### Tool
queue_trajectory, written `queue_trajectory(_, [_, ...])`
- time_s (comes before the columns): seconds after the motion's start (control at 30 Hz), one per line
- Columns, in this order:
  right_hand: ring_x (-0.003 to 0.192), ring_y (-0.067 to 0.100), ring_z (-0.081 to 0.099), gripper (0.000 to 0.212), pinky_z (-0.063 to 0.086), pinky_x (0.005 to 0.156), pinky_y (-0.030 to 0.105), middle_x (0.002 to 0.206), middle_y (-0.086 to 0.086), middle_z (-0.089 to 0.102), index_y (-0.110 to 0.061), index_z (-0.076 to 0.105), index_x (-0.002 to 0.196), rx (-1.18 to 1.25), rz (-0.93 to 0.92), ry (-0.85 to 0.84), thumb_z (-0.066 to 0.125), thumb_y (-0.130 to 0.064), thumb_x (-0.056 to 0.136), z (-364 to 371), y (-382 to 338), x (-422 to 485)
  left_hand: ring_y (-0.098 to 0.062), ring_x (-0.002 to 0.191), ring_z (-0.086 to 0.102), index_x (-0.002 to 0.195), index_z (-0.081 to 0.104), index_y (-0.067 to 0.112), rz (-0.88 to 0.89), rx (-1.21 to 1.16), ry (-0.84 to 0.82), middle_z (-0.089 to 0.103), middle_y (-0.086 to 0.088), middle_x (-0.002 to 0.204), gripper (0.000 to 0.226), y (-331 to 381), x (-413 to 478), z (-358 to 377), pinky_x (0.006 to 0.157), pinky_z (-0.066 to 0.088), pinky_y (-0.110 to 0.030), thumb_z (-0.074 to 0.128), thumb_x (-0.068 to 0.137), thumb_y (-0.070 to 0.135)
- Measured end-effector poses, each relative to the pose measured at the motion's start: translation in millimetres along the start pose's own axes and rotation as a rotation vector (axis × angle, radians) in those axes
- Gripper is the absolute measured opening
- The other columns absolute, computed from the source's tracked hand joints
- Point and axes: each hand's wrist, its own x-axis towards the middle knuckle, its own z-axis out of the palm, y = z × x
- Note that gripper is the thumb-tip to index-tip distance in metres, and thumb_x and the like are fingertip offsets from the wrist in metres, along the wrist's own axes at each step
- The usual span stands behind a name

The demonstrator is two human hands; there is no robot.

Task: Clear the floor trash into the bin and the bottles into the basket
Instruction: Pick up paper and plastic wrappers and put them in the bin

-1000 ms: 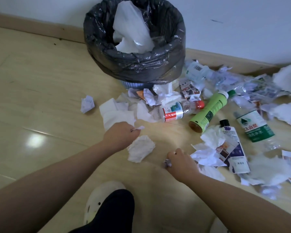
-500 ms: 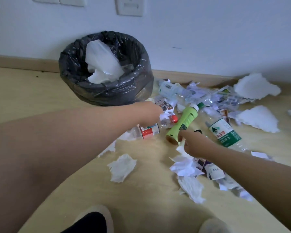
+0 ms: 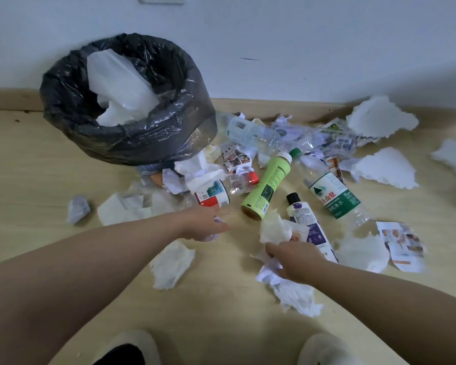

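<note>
The bin [image 3: 195, 106], lined with a black bag, stands against the wall with white plastic inside. My left hand [image 3: 203, 225] hovers low in front of it, fingers curled on a small crumpled paper scrap [image 3: 213, 236]. My right hand [image 3: 295, 259] is closed on crumpled white paper [image 3: 267, 273] on the floor. Lying nearby are a green bottle [image 3: 267, 185], a red-capped clear bottle [image 3: 221, 192], a green-labelled water bottle [image 3: 332, 196], a small purple-labelled bottle [image 3: 309, 227] and a clear bottle [image 3: 248, 131]. No basket is in view.
Tissues and torn paper litter the wooden floor: a wad [image 3: 171, 262] between my hands, a paper ball [image 3: 78, 208] at left, large tissues [image 3: 379, 117] by the skirting board, a printed leaflet [image 3: 403, 246] at right. My feet [image 3: 127, 349] are at the bottom edge.
My left hand has pulled back from beside the bin down to the floor. My right hand has dropped from the green bottle's base onto the crumpled paper. The view tilted downward.
</note>
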Motion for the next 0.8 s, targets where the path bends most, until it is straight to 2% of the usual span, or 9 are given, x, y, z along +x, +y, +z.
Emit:
queue_trajectory(0.1, [0.097, 0.023, 0.052, 0.02, 0.037, 0.061, 0.025, 0.102, 0.003, 0.061, -0.019, 0.051, 0.098, 0.173, 0.035, 0.019, 0.047, -0.038, 0.093, -14.6, -0.4, 5.4, -0.021, 0.081, 0.055, 0.094, 0.057, 0.015, 0.02, 0.028, 0.089, 0.057, -0.006, 0.086, 0.031, 6.1, -2.5, 1.1, 0.061, 0.04, -0.022, 0.038, 0.098, 0.038])
queue_trajectory(0.2, [0.061, 0.013, 0.046, 0.035, 0.029, 0.049, 0.02, 0.065, -0.003, 0.047, -0.02, 0.04, 0.066, 0.53, 0.078, 0.101, 0.053, -0.039, 0.092, -44.4, -3.3, 9.4, -0.019, 0.052, 0.044, 0.07, 0.054, 0.017, -0.009, -0.259, 0.138, 0.049, -0.001, 0.056, 0.033, 18.2, -4.9, -3.2, 0.049, 0.032, -0.023, 0.042, 0.098, 0.03])
queue_trajectory(0.3, [0.042, 0.009, 0.042, 0.035, 0.034, 0.04, 0.018, 0.061, 0.0, 0.053, -0.016, 0.052, 0.073, 1.009, 0.195, 0.178, 0.048, -0.043, 0.095, -74.8, -11.7, 12.8, -0.017, 0.045, 0.032, 0.071, 0.05, 0.013, -0.087, -0.563, 0.209, 0.044, -0.006, 0.048, 0.023, 33.5, -3.5, -20.8, 0.047, 0.024, -0.022, 0.044, 0.093, 0.01])
queue_trajectory(0.4, [0.03, 0.006, 0.045, 0.037, 0.032, 0.032, 0.014, 0.067, 0.005, 0.057, -0.012, 0.058, 0.084, 1.408, 0.339, 0.282, 0.045, -0.044, 0.096, -102.1, -22.7, 20.1, -0.016, 0.051, 0.039, 0.071, 0.046, 0.013, -0.101, -0.889, 0.341, 0.045, -0.002, 0.062, 0.02, 47.0, -6.1, -37.5, 0.047, 0.035, -0.025, 0.047, 0.09, 0.008])
queue_trajectory(0.5, [0.044, 0.012, 0.046, 0.033, 0.036, 0.043, 0.022, 0.067, 0.004, 0.054, -0.015, 0.057, 0.079, 1.594, 0.433, 0.347, 0.047, -0.043, 0.094, -124.2, -37.3, 31.7, -0.015, 0.052, 0.04, 0.07, 0.049, 0.015, -0.096, -1.157, 0.394, 0.045, -0.002, 0.063, 0.023, 56.3, -8.8, -43.9, 0.049, 0.034, -0.025, 0.044, 0.093, 0.017])
queue_trajectory(0.57, [0.048, 0.015, 0.044, 0.029, 0.035, 0.046, 0.025, 0.061, 0.004, 0.053, -0.016, 0.056, 0.075, 1.653, 0.434, 0.383, 0.047, -0.036, 0.094, -134.0, -49.2, 37.1, -0.015, 0.051, 0.039, 0.071, 0.05, 0.015, -0.103, -1.268, 0.385, 0.045, -0.001, 0.06, 0.025, 63.4, -10.7, -43.3, 0.047, 0.031, -0.023, 0.042, 0.094, 0.023])
queue_trajectory(0.63, [0.05, 0.017, 0.044, 0.027, 0.034, 0.048, 0.025, 0.06, 0.004, 0.052, -0.017, 0.055, 0.073, 1.712, 0.397, 0.413, 0.047, -0.033, 0.093, -141.3, -59.5, 40.2, -0.015, 0.056, 0.043, 0.071, 0.048, 0.018, -0.045, -1.342, 0.395, 0.048, 0.0, 0.066, 0.025, 68.6, -9.8, -45.0, 0.052, 0.036, -0.024, 0.041, 0.094, 0.025])
queue_trajectory(0.73, [0.054, 0.019, 0.048, 0.02, 0.04, 0.052, 0.027, 0.069, 0.005, 0.054, -0.014, 0.052, 0.08, 1.811, 0.336, 0.52, 0.048, -0.029, 0.094, -150.0, -68.0, 40.3, -0.015, 0.063, 0.048, 0.079, 0.051, 0.019, 0.049, -1.434, 0.396, 0.051, -0.001, 0.074, 0.025, 71.1, -18.0, -55.4, 0.056, 0.039, -0.025, 0.039, 0.096, 0.031])
queue_trajectory(0.8, [0.062, 0.022, 0.055, 0.018, 0.048, 0.06, 0.03, 0.077, 0.006, 0.057, -0.012, 0.053, 0.089, 1.876, 0.32, 0.582, 0.047, -0.028, 0.094, -156.4, -72.1, 39.6, -0.015, 0.068, 0.055, 0.088, 0.056, 0.019, 0.064, -1.547, 0.32, 0.057, 0.0, 0.076, 0.029, 78.0, -23.2, -59.7, 0.058, 0.041, -0.024, 0.04, 0.096, 0.041])
